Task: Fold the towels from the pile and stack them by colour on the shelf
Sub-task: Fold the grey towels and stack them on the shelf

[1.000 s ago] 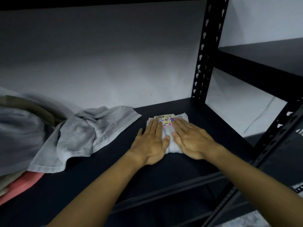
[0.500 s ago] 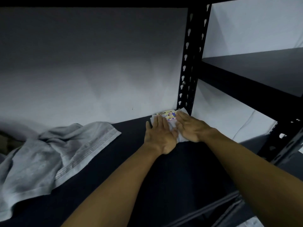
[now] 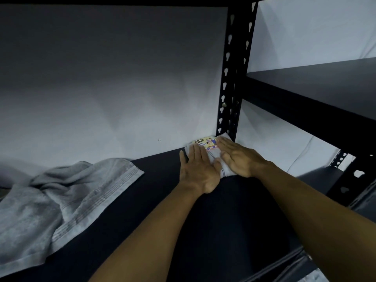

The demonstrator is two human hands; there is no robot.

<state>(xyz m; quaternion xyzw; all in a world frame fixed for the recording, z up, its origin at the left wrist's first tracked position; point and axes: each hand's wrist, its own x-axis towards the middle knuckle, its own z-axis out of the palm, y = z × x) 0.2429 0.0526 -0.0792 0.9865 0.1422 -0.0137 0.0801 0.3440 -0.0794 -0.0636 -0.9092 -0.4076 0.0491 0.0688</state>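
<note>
Both flat hands, left hand (image 3: 198, 168) and right hand (image 3: 240, 159), have slid the folded towel (image 3: 213, 157) back against the shelf's corner post (image 3: 234, 78); placement looks nearly finished, grip open-palmed, pressing it.

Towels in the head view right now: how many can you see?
2. A folded white towel sits in the shelf's back right corner under both flat hands; a loose grey towel lies crumpled at left. More may lie beyond the left edge.
</note>
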